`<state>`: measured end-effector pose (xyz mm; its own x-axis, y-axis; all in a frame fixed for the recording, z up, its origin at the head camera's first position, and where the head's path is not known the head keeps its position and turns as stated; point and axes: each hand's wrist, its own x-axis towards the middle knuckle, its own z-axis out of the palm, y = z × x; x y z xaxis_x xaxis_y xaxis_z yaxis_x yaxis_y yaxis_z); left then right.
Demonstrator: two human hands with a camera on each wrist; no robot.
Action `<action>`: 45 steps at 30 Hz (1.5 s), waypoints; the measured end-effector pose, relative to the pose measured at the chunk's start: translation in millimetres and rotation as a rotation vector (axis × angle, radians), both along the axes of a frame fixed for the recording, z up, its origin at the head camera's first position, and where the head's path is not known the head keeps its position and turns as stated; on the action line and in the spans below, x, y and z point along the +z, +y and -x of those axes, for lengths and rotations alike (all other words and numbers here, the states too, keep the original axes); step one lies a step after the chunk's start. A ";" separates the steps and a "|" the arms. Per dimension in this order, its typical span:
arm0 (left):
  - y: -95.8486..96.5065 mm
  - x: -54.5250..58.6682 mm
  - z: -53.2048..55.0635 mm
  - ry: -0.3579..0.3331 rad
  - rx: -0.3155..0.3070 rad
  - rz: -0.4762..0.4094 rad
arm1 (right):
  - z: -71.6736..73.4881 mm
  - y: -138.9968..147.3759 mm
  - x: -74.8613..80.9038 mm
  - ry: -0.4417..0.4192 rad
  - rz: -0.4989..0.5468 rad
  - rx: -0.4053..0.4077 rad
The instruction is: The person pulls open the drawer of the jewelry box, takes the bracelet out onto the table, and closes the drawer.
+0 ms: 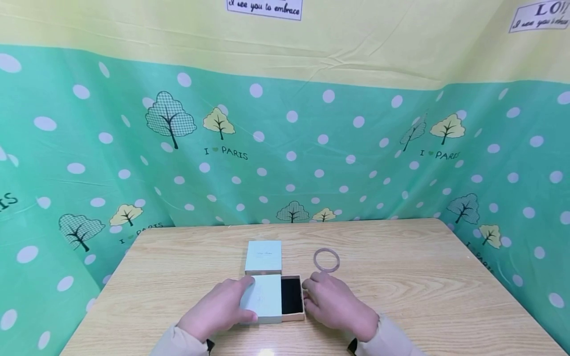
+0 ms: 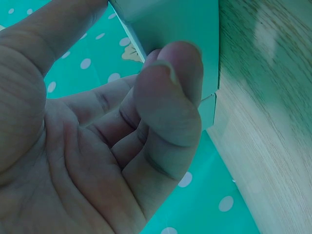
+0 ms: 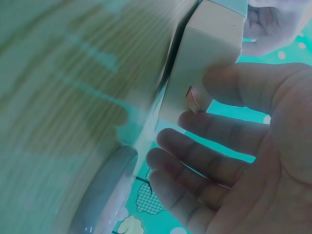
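Observation:
A pale blue gift box with a sliding drawer lies on the table. My left hand (image 1: 222, 304) grips its outer sleeve (image 1: 267, 296) at the left end, thumb on the near side and fingers on the far side. The drawer (image 1: 304, 309), lined with black padding (image 1: 291, 295), stands partly out to the right. At the drawer's end is my right hand (image 1: 331, 301), its thumb and index fingertips on either side of a small pull tab (image 3: 192, 100), with a gap between them. A translucent, pale purple bangle (image 1: 327, 269) lies just beyond the right hand.
Directly behind the sleeve sits a second pale blue box (image 1: 263, 256) with lettering on its lid. The wooden table (image 1: 401, 262) ends at a green and yellow polka-dot cloth (image 1: 267, 198) hanging behind and along the sides.

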<state>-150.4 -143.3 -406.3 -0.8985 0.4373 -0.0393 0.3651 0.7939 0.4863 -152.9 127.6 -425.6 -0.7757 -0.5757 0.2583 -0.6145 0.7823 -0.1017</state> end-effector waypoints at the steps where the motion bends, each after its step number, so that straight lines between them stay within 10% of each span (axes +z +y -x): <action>1: 0.0 -0.1 0.1 -0.001 0.002 0.000 | -0.3 -0.1 0.2 0.000 -0.001 -0.002; 45: -0.9 -1.6 0.7 -0.003 -0.002 -0.007 | -2.4 -6.5 -2.2 0.046 -0.047 -0.017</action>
<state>-151.1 -144.2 -407.9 -0.8975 0.4393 -0.0389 0.3652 0.7899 0.4927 -150.5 121.0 -427.8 -0.7738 -0.5745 0.2668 -0.6039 0.7962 -0.0370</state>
